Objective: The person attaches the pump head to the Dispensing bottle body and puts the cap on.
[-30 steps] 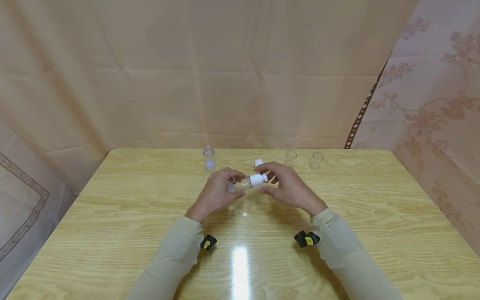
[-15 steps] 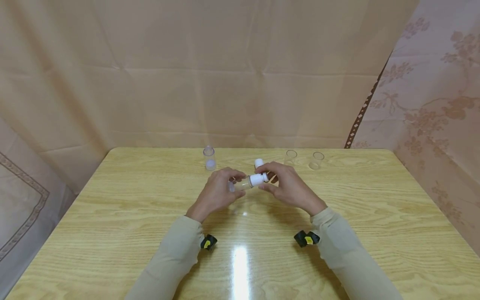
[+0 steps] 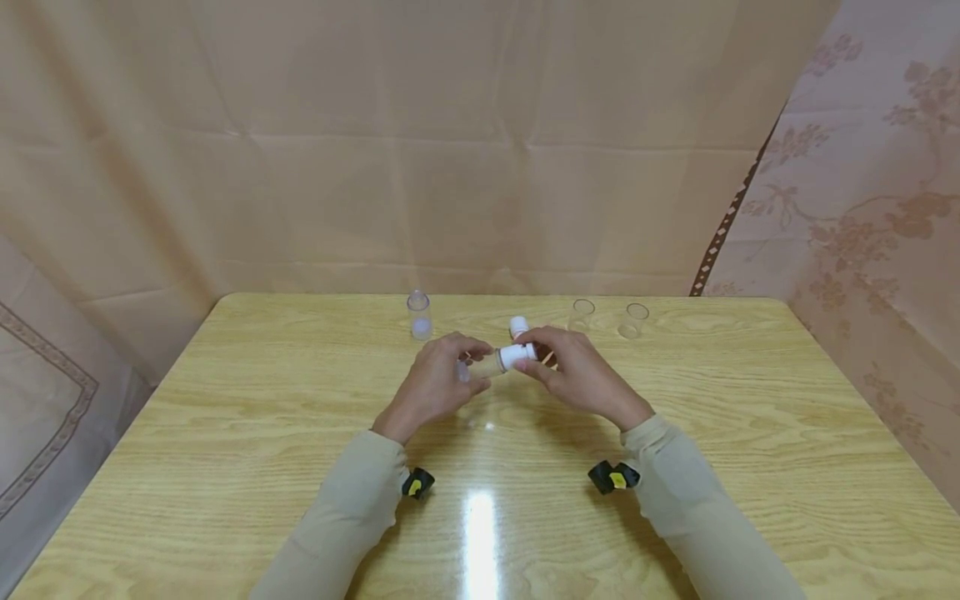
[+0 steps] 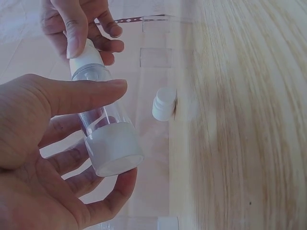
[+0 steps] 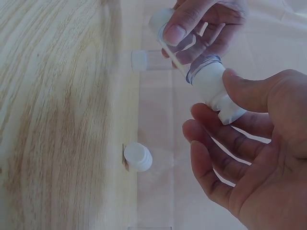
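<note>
Above the middle of the table, a clear pump bottle (image 3: pixel 486 367) lies tilted between both hands, its white pump top (image 3: pixel 514 357) pointing right. My left hand (image 3: pixel 438 379) grips the clear body, thumb across it and fingers underneath. A white base (image 4: pixel 115 151) shows inside its lower end in the left wrist view. With my right hand (image 3: pixel 573 371) I pinch the white top, the thumb (image 5: pixel 249 91) on its side and fingers below. In the right wrist view a notched edge (image 5: pixel 230 112) shows at the end of the top. Part of the body is hidden behind the left fingers.
A second white pump top (image 3: pixel 518 326) stands just beyond the hands. At the back left is another clear bottle (image 3: pixel 419 319) with a white base inside. Two clear open cylinders, one nearer (image 3: pixel 582 315) and one further right (image 3: pixel 633 321), stand near the far edge.
The right thumb and fingers have shifted slightly left, and the thumb now lies on the side of the white top. The left hand and bottle have hardly moved.
</note>
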Demonstrator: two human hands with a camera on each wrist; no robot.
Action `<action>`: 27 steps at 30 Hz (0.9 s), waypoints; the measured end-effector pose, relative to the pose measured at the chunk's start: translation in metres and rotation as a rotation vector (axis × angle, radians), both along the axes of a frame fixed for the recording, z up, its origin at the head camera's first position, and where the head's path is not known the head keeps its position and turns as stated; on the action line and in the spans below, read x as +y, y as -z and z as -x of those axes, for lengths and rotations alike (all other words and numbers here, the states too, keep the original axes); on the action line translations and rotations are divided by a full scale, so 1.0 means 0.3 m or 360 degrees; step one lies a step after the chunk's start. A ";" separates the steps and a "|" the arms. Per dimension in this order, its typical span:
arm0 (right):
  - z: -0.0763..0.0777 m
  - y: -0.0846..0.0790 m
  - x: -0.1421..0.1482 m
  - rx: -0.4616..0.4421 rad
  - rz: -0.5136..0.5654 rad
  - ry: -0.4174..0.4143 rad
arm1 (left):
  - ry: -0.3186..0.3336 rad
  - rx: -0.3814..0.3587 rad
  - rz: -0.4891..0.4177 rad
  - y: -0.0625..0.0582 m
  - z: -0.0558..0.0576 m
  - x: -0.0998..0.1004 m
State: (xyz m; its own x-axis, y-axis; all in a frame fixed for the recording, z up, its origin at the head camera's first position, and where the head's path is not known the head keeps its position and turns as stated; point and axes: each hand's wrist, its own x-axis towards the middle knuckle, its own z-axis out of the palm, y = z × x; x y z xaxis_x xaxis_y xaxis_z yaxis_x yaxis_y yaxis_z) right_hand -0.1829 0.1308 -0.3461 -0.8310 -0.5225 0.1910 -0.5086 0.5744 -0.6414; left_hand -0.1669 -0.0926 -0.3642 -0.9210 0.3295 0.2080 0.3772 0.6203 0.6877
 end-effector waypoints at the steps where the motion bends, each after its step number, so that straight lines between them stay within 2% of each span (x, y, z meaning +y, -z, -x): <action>1: 0.000 0.000 0.000 -0.0003 -0.0004 0.0002 | -0.0001 0.0000 0.0000 0.000 0.000 0.000; 27: 0.002 -0.004 0.000 -0.0108 -0.0052 0.0041 | 0.0012 0.0030 0.0003 -0.005 -0.002 -0.003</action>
